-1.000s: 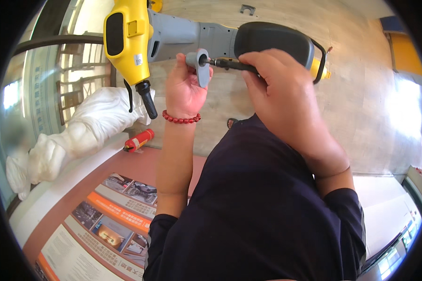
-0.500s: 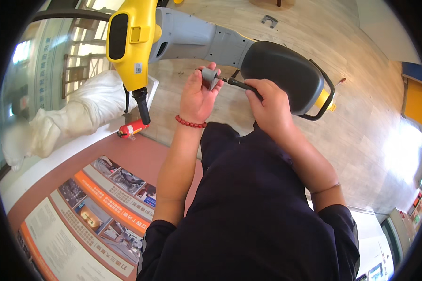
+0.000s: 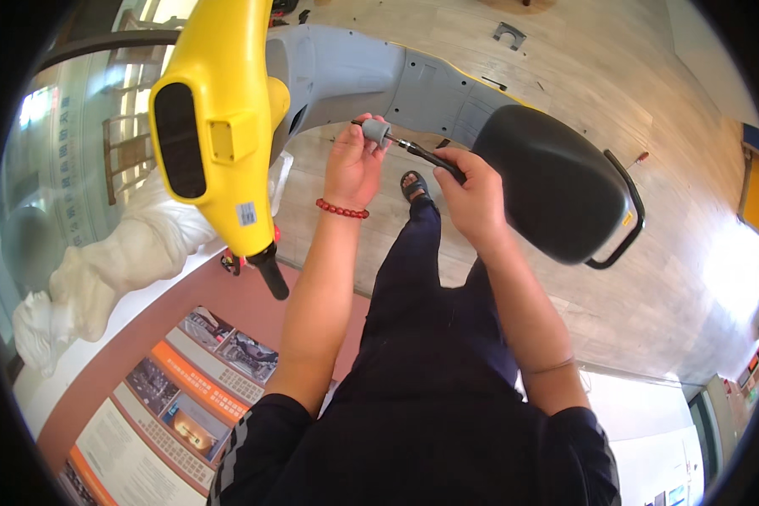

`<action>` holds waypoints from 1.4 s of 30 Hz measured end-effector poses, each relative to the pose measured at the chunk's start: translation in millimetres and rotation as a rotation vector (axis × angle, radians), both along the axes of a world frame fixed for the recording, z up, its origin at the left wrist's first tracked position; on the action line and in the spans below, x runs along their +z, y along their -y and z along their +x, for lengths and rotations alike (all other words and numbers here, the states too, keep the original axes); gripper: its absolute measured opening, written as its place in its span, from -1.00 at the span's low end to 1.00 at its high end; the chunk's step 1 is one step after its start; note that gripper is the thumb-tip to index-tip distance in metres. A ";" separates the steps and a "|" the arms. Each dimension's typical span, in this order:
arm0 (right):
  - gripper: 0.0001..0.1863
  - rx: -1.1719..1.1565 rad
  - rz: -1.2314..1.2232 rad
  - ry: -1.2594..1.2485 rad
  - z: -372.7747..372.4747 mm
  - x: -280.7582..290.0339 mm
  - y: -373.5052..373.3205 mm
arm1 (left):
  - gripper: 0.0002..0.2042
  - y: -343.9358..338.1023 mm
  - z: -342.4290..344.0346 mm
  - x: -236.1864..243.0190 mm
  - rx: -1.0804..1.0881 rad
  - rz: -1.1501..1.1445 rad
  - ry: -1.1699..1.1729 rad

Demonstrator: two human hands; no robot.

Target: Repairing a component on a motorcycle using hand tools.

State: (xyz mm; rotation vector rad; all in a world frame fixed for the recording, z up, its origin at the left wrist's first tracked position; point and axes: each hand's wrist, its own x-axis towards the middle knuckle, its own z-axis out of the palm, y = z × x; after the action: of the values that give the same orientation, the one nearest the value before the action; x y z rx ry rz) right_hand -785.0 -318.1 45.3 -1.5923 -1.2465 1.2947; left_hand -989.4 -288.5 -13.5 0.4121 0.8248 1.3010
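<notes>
My left hand (image 3: 351, 173), with a red bead bracelet at its wrist, is closed around a small grey cup-shaped plastic part (image 3: 374, 131). In my right hand (image 3: 474, 196) is a screwdriver (image 3: 432, 158) with a black handle and a metal collar. Its shaft points left and reaches the grey part; where the tip sits is hidden. Both hands are held up in front of me, beside a scooter. The scooter's yellow front (image 3: 219, 101) and black handlebar grip (image 3: 270, 277) are to the left, its grey body (image 3: 354, 67) beyond my hands, its black seat (image 3: 552, 181) to the right.
A white draped sculpture (image 3: 135, 249) stands at the left. Below it is a brown display board (image 3: 312, 291) with pictures. On the wooden floor lie a grey bracket-like piece (image 3: 509, 35) and a small red-handled tool (image 3: 642, 158). A black rail (image 3: 628, 211) curves behind the seat.
The view has shifted, so the scooter front appears larger and lower, and my sandalled foot now shows. The grey part has turned in my left hand, and the screwdriver slants more steeply.
</notes>
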 end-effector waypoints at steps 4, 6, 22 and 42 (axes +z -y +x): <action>-0.74 -0.025 0.020 -0.052 -36.0 -54.0 -25.6 | -0.70 -25.6 -29.0 -46.7 0.045 0.025 -0.056; -0.75 -0.041 0.017 -0.096 -49.4 -82.0 -33.8 | -0.69 -28.6 -39.8 -68.5 0.067 0.018 -0.052; -0.76 0.008 0.371 -0.182 -106.4 -226.9 -76.6 | -0.64 -79.8 -82.8 -181.1 0.283 0.356 -0.193; -0.73 0.074 0.973 -0.144 -156.4 -291.5 -122.6 | -0.59 -112.5 -111.8 -225.8 0.383 0.609 -0.007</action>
State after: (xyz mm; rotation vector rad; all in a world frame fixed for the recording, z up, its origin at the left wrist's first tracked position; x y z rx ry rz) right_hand -941.3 -195.5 -246.2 -0.7432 -1.5107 0.6258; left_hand -1101.2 -176.0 -239.3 0.7632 0.5096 1.9124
